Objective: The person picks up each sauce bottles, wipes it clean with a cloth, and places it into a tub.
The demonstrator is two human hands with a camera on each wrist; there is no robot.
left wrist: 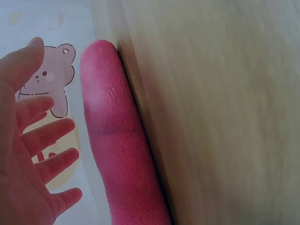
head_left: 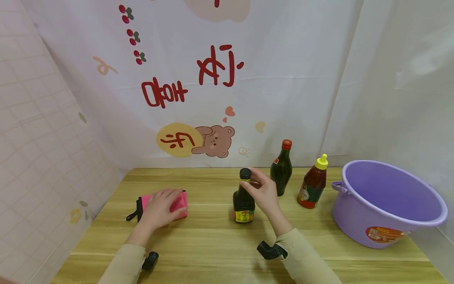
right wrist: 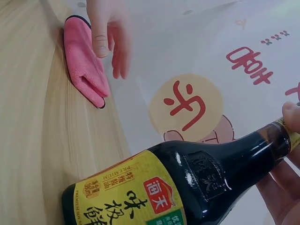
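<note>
A pink cloth (head_left: 179, 201) with black trim lies on the wooden table (head_left: 213, 240) at the left. My left hand (head_left: 159, 209) is spread over it with straight fingers. The left wrist view shows that hand (left wrist: 33, 154) open, a little apart from the cloth (left wrist: 117, 154). A dark soy sauce bottle (head_left: 244, 197) with a black cap and yellow label stands mid-table. My right hand (head_left: 259, 191) pinches its neck just below the cap. In the right wrist view the bottle (right wrist: 187, 187) fills the lower frame, with my thumb (right wrist: 293, 117) on its neck.
A dark green bottle (head_left: 281, 167) with a red cap stands behind my right hand. A red sauce bottle (head_left: 313, 185) with a yellow nozzle stands to its right. A purple basin (head_left: 390, 201) sits at the table's right edge. Printed curtains hang behind the table.
</note>
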